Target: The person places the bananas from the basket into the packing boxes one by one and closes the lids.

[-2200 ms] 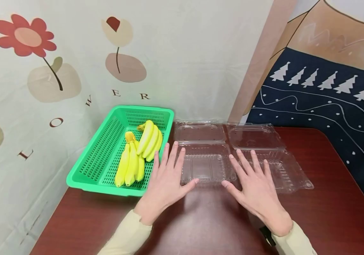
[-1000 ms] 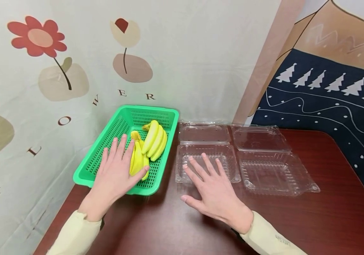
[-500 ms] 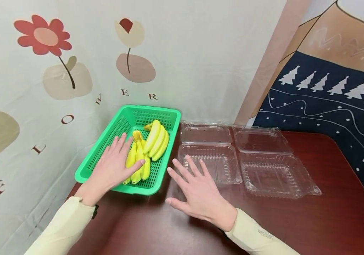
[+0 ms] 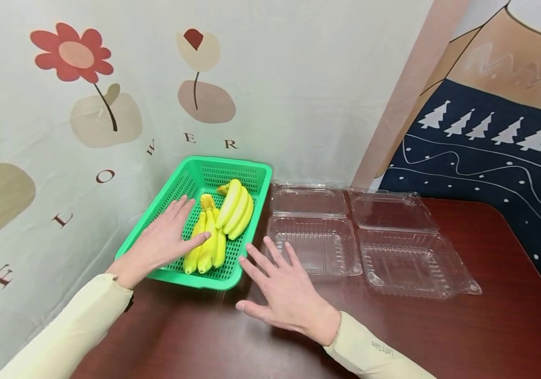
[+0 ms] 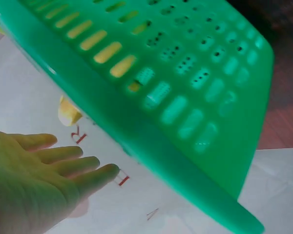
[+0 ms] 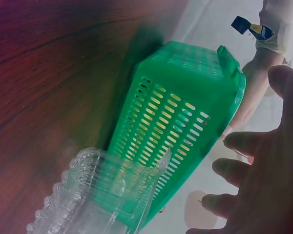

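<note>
Two bunches of bananas lie in a green plastic basket [image 4: 157,276]: a near bunch [image 4: 206,245] and a far bunch [image 4: 236,209] to its right. Over the basket's left part hovers my left hand [image 4: 163,239], fingers straight, thumb toward the near bunch. My right hand [image 4: 287,292] is spread above the table, its fingertips close to the basket's right front corner and the left clear clamshell container [image 4: 313,245]. Neither hand holds anything. In the left wrist view the left hand [image 5: 49,180] is beside the basket rim [image 5: 112,122]; in the right wrist view the basket wall [image 6: 161,122] stands before the right fingers.
A second open clear clamshell container [image 4: 414,263] stands to the right of the first, both lids folded back. A dark red wooden table [image 4: 502,316] bears everything. Behind it hang a white cloth with flowers [image 4: 299,105] and a dark blue tree-patterned cloth [image 4: 488,158].
Both hands have moved left: the left hand from beside the basket to above it, the right hand from the right container to near the basket's corner. The bananas and containers stay in place.
</note>
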A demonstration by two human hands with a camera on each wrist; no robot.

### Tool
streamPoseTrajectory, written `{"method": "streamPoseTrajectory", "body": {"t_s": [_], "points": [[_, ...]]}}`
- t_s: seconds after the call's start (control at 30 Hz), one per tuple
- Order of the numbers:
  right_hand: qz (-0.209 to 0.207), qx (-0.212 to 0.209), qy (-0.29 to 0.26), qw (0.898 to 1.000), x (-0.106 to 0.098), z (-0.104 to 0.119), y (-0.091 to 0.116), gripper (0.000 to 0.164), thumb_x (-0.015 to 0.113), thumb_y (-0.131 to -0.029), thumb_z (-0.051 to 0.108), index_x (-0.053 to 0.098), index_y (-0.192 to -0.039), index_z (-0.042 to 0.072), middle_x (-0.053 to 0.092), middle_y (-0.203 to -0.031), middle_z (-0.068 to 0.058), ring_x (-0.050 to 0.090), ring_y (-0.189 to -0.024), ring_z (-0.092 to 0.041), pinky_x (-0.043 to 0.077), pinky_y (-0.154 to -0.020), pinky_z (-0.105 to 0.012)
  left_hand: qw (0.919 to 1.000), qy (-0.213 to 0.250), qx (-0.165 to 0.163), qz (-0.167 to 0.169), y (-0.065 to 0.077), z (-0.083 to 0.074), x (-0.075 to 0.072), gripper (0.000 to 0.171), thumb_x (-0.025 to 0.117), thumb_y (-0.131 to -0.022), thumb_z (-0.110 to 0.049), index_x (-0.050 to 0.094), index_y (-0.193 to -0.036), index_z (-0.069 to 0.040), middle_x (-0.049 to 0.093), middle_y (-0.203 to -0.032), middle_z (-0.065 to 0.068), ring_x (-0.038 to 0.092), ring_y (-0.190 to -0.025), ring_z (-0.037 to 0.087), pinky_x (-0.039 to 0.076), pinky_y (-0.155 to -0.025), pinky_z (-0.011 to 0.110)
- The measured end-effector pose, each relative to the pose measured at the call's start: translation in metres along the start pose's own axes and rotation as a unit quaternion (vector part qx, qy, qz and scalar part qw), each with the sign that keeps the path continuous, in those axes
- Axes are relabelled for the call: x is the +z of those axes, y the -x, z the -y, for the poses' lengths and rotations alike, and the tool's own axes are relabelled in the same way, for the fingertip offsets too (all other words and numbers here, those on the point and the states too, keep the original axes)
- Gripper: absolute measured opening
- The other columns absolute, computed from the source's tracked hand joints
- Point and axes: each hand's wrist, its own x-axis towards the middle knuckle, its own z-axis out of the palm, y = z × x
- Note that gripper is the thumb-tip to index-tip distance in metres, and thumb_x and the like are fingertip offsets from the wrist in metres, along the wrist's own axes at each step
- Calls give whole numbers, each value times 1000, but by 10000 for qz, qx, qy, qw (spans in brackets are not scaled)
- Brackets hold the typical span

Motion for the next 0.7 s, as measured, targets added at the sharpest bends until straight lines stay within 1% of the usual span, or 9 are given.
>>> {"method": "streamPoseTrajectory", "body": {"t_s": [0.1,0.17,0.27,0.33,0.47,0.57,0.7], "points": [[-14,-30,21,10000,2,1,0,80,35,-99,75,43,-160,23,30,-169,-1,24,-155,-37,24,-120,-66,9999,90,-28,143,-1,3,0,103,55,-96,-67,22,-161,6,18,-167,29,18,-153,50,23,-119,66],[-27,-61,20,10000,2,1,0,80,36,-99,75,44,-159,24,31,-168,-1,24,-155,-37,25,-119,-66,9997,110,12,217,0,3,1,105,56,-95,-69,23,-161,5,19,-167,28,19,-152,50,24,-119,66],[4,-79,5,10000,3,3,-1,79,35,-99,75,44,-159,24,30,-169,0,23,-156,-36,23,-120,-66,9995,27,197,253,2,0,4,108,58,-92,-72,25,-161,5,22,-167,28,21,-152,50,27,-118,66],[7,-87,28,10000,3,3,-1,79,35,-99,75,45,-159,25,30,-169,0,22,-156,-36,23,-120,-66,9989,-118,384,247,2,-4,8,108,59,-91,-73,28,-160,4,24,-166,28,24,-151,50,28,-118,65],[-18,-109,86,9999,4,5,-2,79,36,-99,76,44,-159,25,30,-169,0,23,-156,-36,24,-119,-66,9970,-376,615,279,4,-9,13,107,64,-90,-69,30,-160,4,25,-166,26,24,-151,50,29,-117,67],[0,-129,95,9999,4,7,-3,79,36,-99,76,44,-159,25,31,-168,1,22,-156,-35,23,-120,-66,9963,-426,648,363,6,-9,15,105,67,-90,-65,29,-161,3,24,-167,25,23,-151,51,28,-116,68],[87,-107,107,9998,3,8,-3,80,36,-98,76,43,-160,26,30,-169,2,20,-157,-34,22,-120,-66,9959,-425,676,424,8,-6,14,102,69,-90,-60,29,-161,1,25,-167,25,22,-151,51,28,-116,69]]}}
